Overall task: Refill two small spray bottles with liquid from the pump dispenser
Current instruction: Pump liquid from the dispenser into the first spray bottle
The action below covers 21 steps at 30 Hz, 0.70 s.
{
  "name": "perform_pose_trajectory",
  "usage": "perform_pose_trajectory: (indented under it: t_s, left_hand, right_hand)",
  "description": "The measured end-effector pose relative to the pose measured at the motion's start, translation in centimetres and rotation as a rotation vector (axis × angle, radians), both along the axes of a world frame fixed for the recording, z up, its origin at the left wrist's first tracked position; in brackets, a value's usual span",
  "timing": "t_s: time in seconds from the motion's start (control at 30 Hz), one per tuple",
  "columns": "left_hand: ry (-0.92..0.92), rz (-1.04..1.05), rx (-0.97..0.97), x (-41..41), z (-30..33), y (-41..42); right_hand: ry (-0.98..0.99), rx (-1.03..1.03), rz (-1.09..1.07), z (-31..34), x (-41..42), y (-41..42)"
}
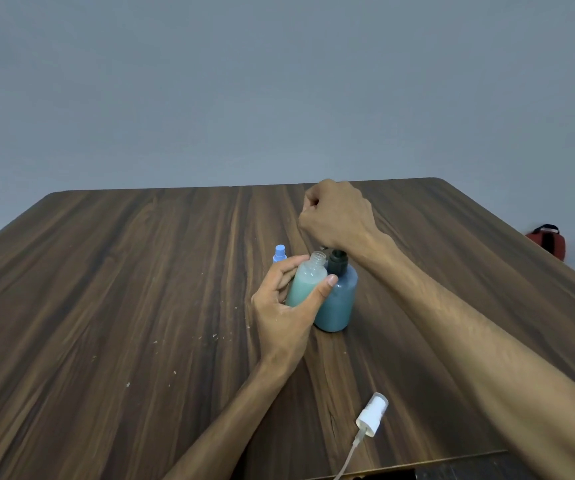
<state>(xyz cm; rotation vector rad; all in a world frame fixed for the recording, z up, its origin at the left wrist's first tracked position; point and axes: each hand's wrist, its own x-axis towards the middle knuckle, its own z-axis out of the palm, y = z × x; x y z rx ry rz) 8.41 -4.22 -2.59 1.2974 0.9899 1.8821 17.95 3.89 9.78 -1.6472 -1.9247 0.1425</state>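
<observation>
You have one view, from the camera on your head, looking forward and down across the tabletop (123,271) to the grey wall (210,81) filling the upper frame. It sits close: your forearms enter from the lower right, reaching frame centre.

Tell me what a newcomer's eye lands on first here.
At mid-table, the left hand grips an uncapped clear bottle of pale green liquid beside the blue pump dispenser, with the right hand fisted over the pump. A white spray cap lies near the table's front edge.
</observation>
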Motion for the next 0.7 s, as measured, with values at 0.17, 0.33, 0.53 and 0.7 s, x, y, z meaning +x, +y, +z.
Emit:
perform_pose_trajectory:
  t_s: [0.17, 0.33, 0.53, 0.7]
  left_hand:
    - [0.007, -0.002, 0.011, -0.1, 0.1, 0.0]
    - [0.004, -0.006, 0.004, 0.0, 0.2, 0.0]
    - [-0.002, -0.003, 0.006, -0.1, 0.1, 0.0]
    - [-0.001, -0.014, 0.005, -0.1, 0.0, 0.0]
  right_hand:
    - [-0.031, -0.056, 0.001, -0.5, -0.4, -0.2]
    - [-0.001, -0.016, -0.008, -0.2, -0.1, -0.2]
    - [0.017, 0.019, -0.004, -0.2, -0.2, 0.0]
    - [-0.033, -0.03, -0.008, -0.9, -0.4, -0.4]
